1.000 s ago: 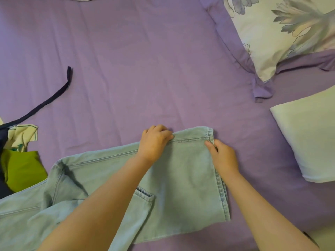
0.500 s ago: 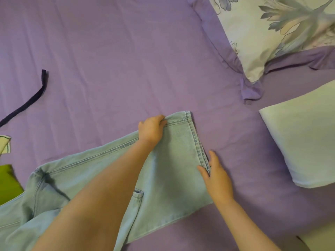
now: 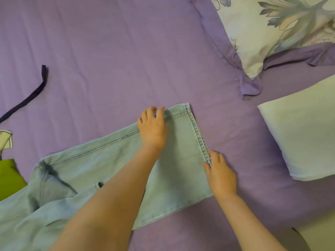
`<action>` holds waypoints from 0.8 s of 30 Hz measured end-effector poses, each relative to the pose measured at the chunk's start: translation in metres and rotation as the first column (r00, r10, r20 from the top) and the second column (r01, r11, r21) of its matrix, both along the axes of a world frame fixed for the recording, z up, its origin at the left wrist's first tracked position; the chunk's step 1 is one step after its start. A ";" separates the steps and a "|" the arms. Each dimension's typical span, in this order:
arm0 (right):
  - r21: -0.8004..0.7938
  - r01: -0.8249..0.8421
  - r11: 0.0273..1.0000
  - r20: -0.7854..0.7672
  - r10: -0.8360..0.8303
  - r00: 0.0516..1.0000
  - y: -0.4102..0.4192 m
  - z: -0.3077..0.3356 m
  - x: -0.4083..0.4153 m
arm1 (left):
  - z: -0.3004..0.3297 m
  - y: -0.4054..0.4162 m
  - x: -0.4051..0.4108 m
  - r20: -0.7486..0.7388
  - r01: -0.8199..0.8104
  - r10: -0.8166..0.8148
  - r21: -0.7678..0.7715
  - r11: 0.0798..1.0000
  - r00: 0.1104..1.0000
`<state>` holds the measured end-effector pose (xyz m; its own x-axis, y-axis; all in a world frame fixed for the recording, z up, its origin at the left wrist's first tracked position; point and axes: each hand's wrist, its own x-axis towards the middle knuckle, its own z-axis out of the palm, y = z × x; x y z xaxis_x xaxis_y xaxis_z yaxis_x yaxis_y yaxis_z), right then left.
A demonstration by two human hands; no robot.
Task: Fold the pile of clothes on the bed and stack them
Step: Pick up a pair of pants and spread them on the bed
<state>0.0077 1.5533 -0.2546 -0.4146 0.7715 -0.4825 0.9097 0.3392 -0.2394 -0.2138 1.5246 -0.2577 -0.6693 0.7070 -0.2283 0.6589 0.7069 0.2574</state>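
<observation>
Plainly unlabelled pale jeans [image 3: 112,160] on purple sheet [image 3: 108,51], left hand [image 3: 153,126] flat on hem, right hand [image 3: 220,175] pinching it.

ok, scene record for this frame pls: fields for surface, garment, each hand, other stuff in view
surface: purple bed sheet
garment: light blue jeans, spread flat, hem end towards the pillows
left hand: resting on the jeans' far edge near the hem, fingers bent
right hand: fingertips pinching the hem edge
pillows: floral pillow and plain white pillow at right
other clothes: green garment and dark strap at left
</observation>
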 end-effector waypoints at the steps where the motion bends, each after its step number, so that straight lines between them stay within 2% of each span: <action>1: 0.080 -0.056 0.995 0.013 0.055 0.998 -0.002 0.003 -0.002 | 0.003 -0.015 -0.001 0.034 -0.038 0.037 0.014 0.999 0.999; 4: 0.275 -0.196 0.941 -0.060 0.220 0.974 -0.016 0.012 -0.015 | 0.012 -0.079 -0.013 0.124 -0.139 0.137 0.007 0.990 0.983; 6: 0.167 -0.264 0.950 -0.140 0.288 0.947 -0.033 0.016 -0.033 | 0.018 -0.131 -0.026 0.124 -0.187 0.188 -0.015 0.982 0.974; 9: -0.155 -0.356 0.922 -0.261 0.309 0.914 -0.078 0.013 -0.064 | 0.026 -0.203 -0.048 0.094 -0.263 0.278 -0.142 0.954 0.956; 11: -0.297 -0.356 0.886 -0.326 0.257 0.910 -0.114 0.011 -0.085 | 0.033 -0.243 -0.059 0.187 -0.256 0.299 -0.219 0.941 0.936; 13: -0.323 -0.348 0.880 -0.314 0.247 0.917 -0.144 0.007 -0.099 | 0.040 -0.275 -0.064 0.331 -0.131 0.214 -0.254 0.958 0.919; 16: -0.370 -0.201 0.907 -0.240 0.115 0.964 -0.166 0.004 -0.110 | 0.041 -0.310 -0.061 0.354 0.152 -0.026 -0.332 0.931 0.935; 19: -0.428 -0.055 0.902 -0.300 -0.085 0.950 -0.166 0.004 -0.110 | 0.033 -0.324 -0.052 0.246 0.283 -0.195 -0.406 0.869 0.949; 21: -0.482 0.042 0.875 -0.350 -0.236 0.907 -0.159 0.005 -0.105 | 0.031 -0.317 -0.050 0.206 0.253 -0.180 -0.418 0.872 0.962; 24: -0.512 0.195 0.836 -0.399 -0.433 0.809 -0.142 0.010 -0.091 | 0.037 -0.286 -0.057 0.328 0.138 -0.003 -0.389 0.911 0.945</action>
